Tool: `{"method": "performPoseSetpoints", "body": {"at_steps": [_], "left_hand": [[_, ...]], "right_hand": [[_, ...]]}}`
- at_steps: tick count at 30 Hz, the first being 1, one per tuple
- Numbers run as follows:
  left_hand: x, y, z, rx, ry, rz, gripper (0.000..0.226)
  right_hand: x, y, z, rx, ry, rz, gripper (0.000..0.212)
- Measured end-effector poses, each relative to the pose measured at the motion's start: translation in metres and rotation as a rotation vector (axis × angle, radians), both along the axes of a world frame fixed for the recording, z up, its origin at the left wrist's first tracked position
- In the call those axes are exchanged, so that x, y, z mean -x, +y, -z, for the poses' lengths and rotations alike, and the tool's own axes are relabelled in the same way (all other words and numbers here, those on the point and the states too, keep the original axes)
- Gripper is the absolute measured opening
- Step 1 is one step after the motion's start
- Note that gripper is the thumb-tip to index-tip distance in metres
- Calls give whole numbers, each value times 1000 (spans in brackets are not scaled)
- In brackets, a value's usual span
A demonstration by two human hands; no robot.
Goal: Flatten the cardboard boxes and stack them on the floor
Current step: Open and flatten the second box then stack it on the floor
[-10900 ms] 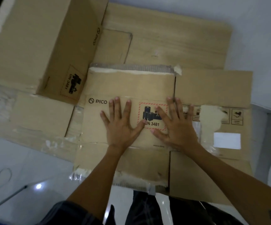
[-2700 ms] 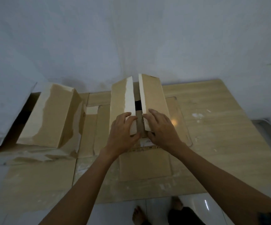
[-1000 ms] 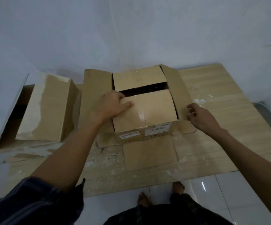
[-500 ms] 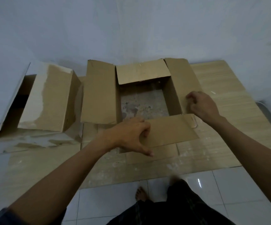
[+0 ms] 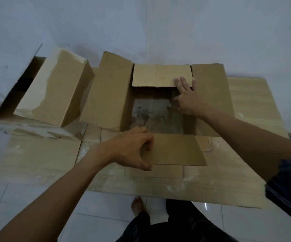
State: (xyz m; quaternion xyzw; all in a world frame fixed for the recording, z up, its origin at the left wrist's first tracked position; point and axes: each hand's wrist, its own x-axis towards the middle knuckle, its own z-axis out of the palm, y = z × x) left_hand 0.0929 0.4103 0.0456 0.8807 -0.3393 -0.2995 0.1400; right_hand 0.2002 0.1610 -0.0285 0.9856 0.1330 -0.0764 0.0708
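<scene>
A brown cardboard box [image 5: 109, 95] stands in the middle of the head view with all its top flaps spread outward and its inside showing. My left hand [image 5: 132, 149] pinches the left end of the near flap [image 5: 177, 149]. My right hand [image 5: 186, 98] reaches into the far right corner of the opening, fingers spread flat against the far flap [image 5: 155, 75]. A second box [image 5: 54, 89], unflattened, lies on its side to the left with its open end facing left. Both rest on flattened cardboard sheets [image 5: 256, 105] spread over the floor.
A white wall rises directly behind the boxes. White floor tiles [image 5: 106, 210] lie in front of the cardboard, where a bare foot [image 5: 137, 206] and dark trousers show at the bottom edge.
My right hand has moved from the right flap into the far right corner of the box. My left hand keeps its grip on the near flap. The flaps lie spread wider.
</scene>
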Motion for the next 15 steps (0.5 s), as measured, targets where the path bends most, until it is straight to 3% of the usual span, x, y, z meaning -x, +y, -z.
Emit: {"method": "performPoseSetpoints", "body": {"at_steps": [5,8,12,15], "left_hand": [[-13,1,-18,139,175,-262,31],[-20,-2,-27,163,273,-374,31],[-22,-9,-31,140,268,-449,34],[-20,-9,-35,102,73,-497,34]], "right_hand": [[-42,-22,-26,-54,-231,-70,42],[-73,-35,-49,-137,-342,-37,50],[-123,-48,-67,-165,-230,7,61],[-154,-50,-78,-159,-88,19,65]]}}
